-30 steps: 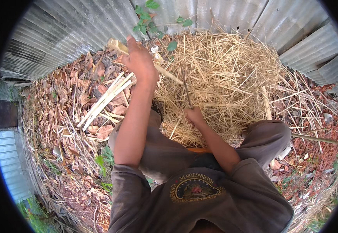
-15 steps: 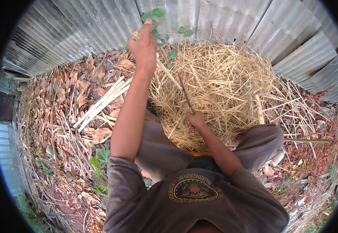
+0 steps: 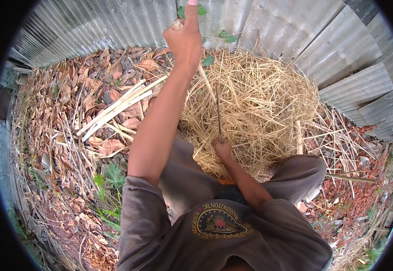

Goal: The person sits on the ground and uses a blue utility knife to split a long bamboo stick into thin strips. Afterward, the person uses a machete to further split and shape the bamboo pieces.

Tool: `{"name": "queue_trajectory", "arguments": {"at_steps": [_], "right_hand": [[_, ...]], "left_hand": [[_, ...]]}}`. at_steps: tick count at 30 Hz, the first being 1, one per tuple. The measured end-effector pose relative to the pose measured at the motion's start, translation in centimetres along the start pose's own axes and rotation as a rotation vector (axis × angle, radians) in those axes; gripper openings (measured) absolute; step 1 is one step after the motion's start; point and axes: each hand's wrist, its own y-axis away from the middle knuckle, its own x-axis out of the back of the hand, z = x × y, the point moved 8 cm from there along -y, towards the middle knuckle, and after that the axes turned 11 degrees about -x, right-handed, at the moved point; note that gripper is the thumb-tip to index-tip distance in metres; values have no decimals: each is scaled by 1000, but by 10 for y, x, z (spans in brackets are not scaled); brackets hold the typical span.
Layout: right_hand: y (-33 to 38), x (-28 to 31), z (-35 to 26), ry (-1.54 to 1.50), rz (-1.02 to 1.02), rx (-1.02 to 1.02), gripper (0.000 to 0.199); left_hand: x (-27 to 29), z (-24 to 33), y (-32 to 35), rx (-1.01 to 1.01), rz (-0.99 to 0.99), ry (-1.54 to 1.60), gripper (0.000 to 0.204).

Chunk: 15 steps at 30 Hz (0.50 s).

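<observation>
My left hand [image 3: 185, 43] is raised at the top, near the metal wall, closed round a pale bamboo strip [image 3: 207, 83] with its thumb stretched out. The strip slants down and right from beneath that hand. In my right hand [image 3: 223, 149], closed in front of my lap, is the handle of a knife [image 3: 219, 119]. Its thin, dark blade points away from me, seen nearly edge-on. The far end of the blade comes close to the strip's lower end; whether they touch I cannot tell. Beneath both lies a heap of straw-coloured shavings [image 3: 259, 104].
A corrugated metal wall [image 3: 101, 27] curves along the far side. Several split pale strips [image 3: 120, 106] lie on dry brown leaves [image 3: 70, 97] at left. Thin sticks [image 3: 336, 144] are scattered at right. Green leaves [image 3: 208, 60] hang near my left hand.
My left hand has moved up and right in the view. The knife blade has swung from leaning left to nearly straight ahead. The view itself has shifted slightly.
</observation>
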Motion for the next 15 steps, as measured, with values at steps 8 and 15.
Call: {"name": "queue_trajectory", "arguments": {"at_steps": [8, 15], "right_hand": [[59, 91, -230, -607, -162, 127, 19], [8, 10, -32, -59, 193, 262, 23]], "left_hand": [[23, 20, -6, -234, -27, -349, 67], [-7, 16, -8, -762, 67, -603, 67]]}}
